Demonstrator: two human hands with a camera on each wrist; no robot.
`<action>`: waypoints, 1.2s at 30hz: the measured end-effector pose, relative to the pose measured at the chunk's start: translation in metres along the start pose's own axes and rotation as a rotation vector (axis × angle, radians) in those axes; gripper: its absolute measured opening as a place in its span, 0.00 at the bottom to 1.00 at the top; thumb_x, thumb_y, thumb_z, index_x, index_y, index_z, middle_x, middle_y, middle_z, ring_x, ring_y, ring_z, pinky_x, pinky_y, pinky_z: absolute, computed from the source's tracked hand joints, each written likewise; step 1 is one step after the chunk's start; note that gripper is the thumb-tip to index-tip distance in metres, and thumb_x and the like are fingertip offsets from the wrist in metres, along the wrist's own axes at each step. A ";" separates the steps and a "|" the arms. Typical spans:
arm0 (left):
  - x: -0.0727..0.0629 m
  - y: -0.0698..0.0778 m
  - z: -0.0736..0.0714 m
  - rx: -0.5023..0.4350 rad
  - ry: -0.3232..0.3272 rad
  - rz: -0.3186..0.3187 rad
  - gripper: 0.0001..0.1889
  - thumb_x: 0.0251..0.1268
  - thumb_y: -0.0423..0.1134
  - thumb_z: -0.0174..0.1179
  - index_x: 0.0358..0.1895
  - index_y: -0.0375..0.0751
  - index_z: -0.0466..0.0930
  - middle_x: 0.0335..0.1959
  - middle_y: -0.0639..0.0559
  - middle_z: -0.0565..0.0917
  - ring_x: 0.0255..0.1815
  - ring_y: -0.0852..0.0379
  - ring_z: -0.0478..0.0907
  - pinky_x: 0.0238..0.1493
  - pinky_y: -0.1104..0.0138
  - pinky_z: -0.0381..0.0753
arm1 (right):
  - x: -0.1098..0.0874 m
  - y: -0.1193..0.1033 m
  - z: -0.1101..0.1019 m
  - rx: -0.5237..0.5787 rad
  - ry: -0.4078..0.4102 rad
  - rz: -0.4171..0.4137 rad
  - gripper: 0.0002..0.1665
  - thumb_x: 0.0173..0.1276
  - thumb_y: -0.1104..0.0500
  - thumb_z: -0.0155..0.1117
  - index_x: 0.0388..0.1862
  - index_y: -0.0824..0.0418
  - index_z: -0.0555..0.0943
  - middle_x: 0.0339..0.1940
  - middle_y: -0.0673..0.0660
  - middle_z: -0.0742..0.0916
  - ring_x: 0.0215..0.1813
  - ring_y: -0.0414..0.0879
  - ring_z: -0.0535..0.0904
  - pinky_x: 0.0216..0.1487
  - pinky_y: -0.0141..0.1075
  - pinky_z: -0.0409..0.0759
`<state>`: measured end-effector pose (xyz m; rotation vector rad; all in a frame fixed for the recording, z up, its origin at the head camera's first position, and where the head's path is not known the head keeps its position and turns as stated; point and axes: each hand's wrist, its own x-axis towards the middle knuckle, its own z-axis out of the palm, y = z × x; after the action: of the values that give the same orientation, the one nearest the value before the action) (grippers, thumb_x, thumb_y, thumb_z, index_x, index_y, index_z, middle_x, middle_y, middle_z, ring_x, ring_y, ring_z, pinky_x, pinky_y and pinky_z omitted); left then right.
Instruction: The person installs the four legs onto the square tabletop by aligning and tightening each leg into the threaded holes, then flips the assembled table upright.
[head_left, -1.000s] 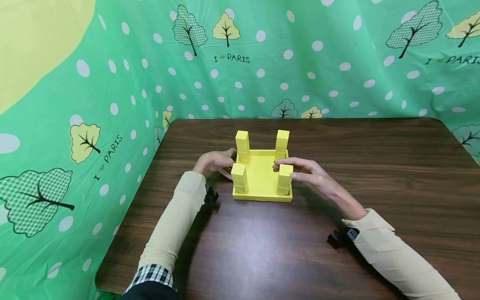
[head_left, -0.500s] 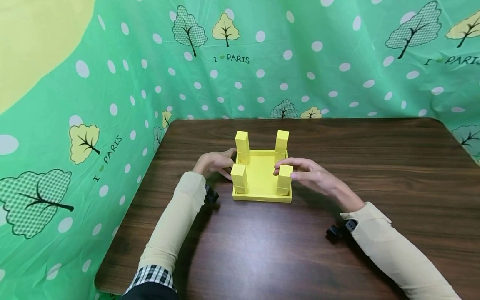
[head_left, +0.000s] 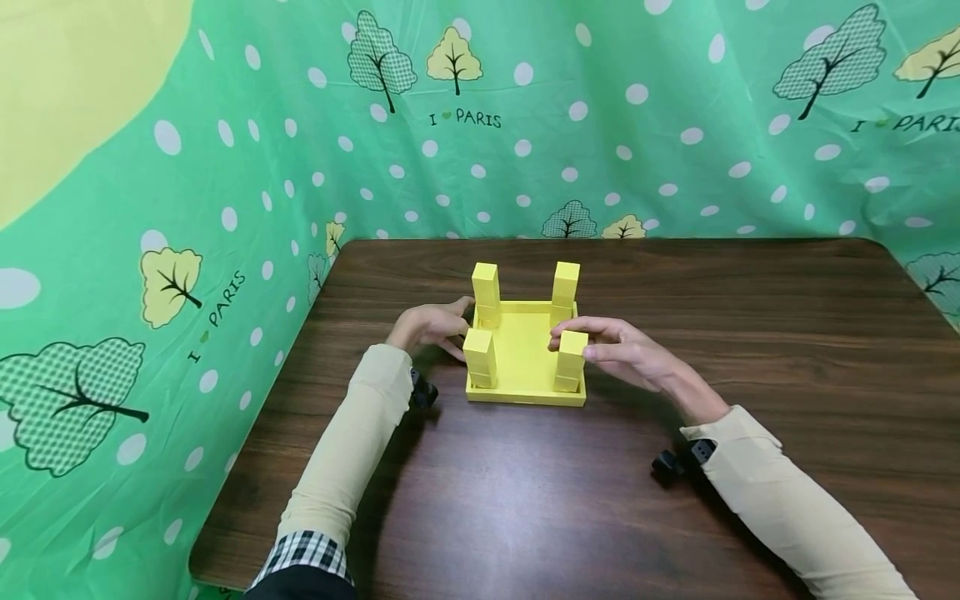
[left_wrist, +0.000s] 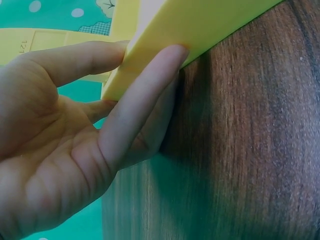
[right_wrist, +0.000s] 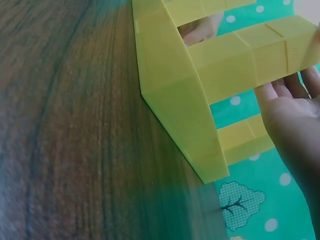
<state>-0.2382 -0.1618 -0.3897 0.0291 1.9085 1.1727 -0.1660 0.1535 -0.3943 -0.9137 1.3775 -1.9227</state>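
Note:
A shallow yellow tray [head_left: 525, 354] rests on the table, with a square yellow post standing upright in each corner. My left hand [head_left: 429, 325] grips the tray's left side; in the left wrist view its fingers [left_wrist: 145, 102] lie along the outer wall [left_wrist: 200, 25] and at the rim. On the other side, my right hand [head_left: 633, 357] holds the near right post [head_left: 570, 362], thumb on its right face and fingers around the back. Joint lines show across that post in the right wrist view, where small raised marks [right_wrist: 294, 54] are near its top.
The dark wood-grain table [head_left: 525, 500] extends around the tray. A green dotted curtain [head_left: 517, 117] with tree prints hangs behind and along the left. The near left post [head_left: 480, 358] and two far posts [head_left: 486, 292] rise above the rim.
My right wrist has shifted slightly inward and its fingers have settled a little closer around the near right post. The left hand, tray and posts have stayed in place.

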 end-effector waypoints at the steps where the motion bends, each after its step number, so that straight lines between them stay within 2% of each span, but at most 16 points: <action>1: 0.000 0.000 0.000 0.000 0.000 0.001 0.46 0.67 0.28 0.53 0.77 0.57 0.31 0.77 0.44 0.39 0.54 0.46 0.77 0.49 0.56 0.85 | 0.000 0.000 0.000 -0.013 0.003 -0.006 0.25 0.70 0.74 0.44 0.64 0.66 0.71 0.60 0.57 0.79 0.63 0.47 0.74 0.65 0.33 0.74; 7: 0.000 0.001 0.000 0.003 0.002 0.007 0.46 0.66 0.27 0.53 0.77 0.57 0.31 0.74 0.41 0.47 0.51 0.46 0.79 0.48 0.57 0.85 | -0.001 -0.007 0.001 -0.130 0.055 -0.033 0.23 0.71 0.70 0.44 0.64 0.72 0.70 0.60 0.59 0.79 0.65 0.49 0.71 0.67 0.35 0.71; 11: 0.000 0.002 0.001 0.000 -0.006 0.006 0.47 0.66 0.27 0.53 0.77 0.56 0.31 0.74 0.41 0.47 0.50 0.46 0.79 0.48 0.57 0.85 | -0.001 -0.012 0.001 -0.164 0.160 -0.071 0.22 0.75 0.65 0.45 0.63 0.77 0.68 0.60 0.63 0.78 0.65 0.53 0.71 0.69 0.36 0.70; 14: -0.001 0.002 0.001 -0.001 -0.008 0.005 0.47 0.67 0.28 0.54 0.77 0.56 0.31 0.75 0.41 0.46 0.50 0.46 0.79 0.49 0.57 0.85 | 0.000 -0.015 0.000 -0.181 0.275 -0.059 0.24 0.76 0.61 0.48 0.62 0.79 0.67 0.60 0.65 0.78 0.63 0.54 0.75 0.67 0.37 0.74; 19: -0.003 0.000 0.001 -0.003 -0.004 0.009 0.45 0.67 0.29 0.54 0.76 0.54 0.32 0.71 0.38 0.53 0.49 0.46 0.79 0.49 0.58 0.85 | 0.002 -0.014 -0.002 -0.273 0.477 0.079 0.31 0.75 0.51 0.53 0.65 0.74 0.67 0.62 0.69 0.74 0.61 0.56 0.76 0.62 0.37 0.77; 24: -0.004 -0.004 0.002 -0.007 -0.004 0.021 0.45 0.67 0.29 0.54 0.77 0.53 0.33 0.69 0.38 0.57 0.47 0.46 0.80 0.50 0.58 0.85 | 0.003 -0.010 -0.005 -0.340 0.604 0.247 0.34 0.76 0.48 0.49 0.68 0.71 0.63 0.66 0.69 0.70 0.63 0.56 0.73 0.63 0.35 0.77; 27: -0.004 -0.005 0.002 -0.008 -0.001 0.021 0.45 0.67 0.29 0.53 0.77 0.53 0.32 0.67 0.38 0.60 0.45 0.48 0.79 0.50 0.58 0.85 | 0.003 -0.006 -0.008 -0.353 0.632 0.343 0.34 0.77 0.48 0.48 0.70 0.71 0.60 0.67 0.69 0.69 0.65 0.57 0.70 0.66 0.40 0.74; 30: -0.005 -0.006 0.003 -0.005 0.004 0.025 0.45 0.68 0.28 0.51 0.77 0.52 0.31 0.69 0.39 0.59 0.46 0.49 0.79 0.49 0.59 0.85 | 0.004 -0.002 -0.010 -0.366 0.622 0.425 0.34 0.77 0.49 0.46 0.71 0.71 0.57 0.68 0.69 0.67 0.68 0.59 0.68 0.68 0.45 0.72; 33: -0.005 -0.007 0.003 -0.001 0.003 0.038 0.44 0.68 0.28 0.50 0.77 0.51 0.31 0.74 0.41 0.53 0.51 0.49 0.79 0.49 0.59 0.85 | 0.005 0.004 -0.010 -0.343 0.598 0.477 0.33 0.78 0.51 0.45 0.70 0.72 0.56 0.68 0.69 0.67 0.68 0.60 0.67 0.67 0.46 0.72; 36: -0.005 -0.009 0.004 0.002 -0.004 0.056 0.43 0.68 0.28 0.49 0.77 0.50 0.30 0.75 0.41 0.51 0.54 0.48 0.77 0.49 0.59 0.85 | 0.006 0.008 -0.010 -0.306 0.572 0.495 0.31 0.78 0.54 0.44 0.70 0.74 0.56 0.69 0.70 0.66 0.68 0.60 0.66 0.68 0.46 0.72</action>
<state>-0.2290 -0.1663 -0.3932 0.0870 1.9161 1.2067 -0.1771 0.1522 -0.4032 -0.0925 2.0370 -1.6612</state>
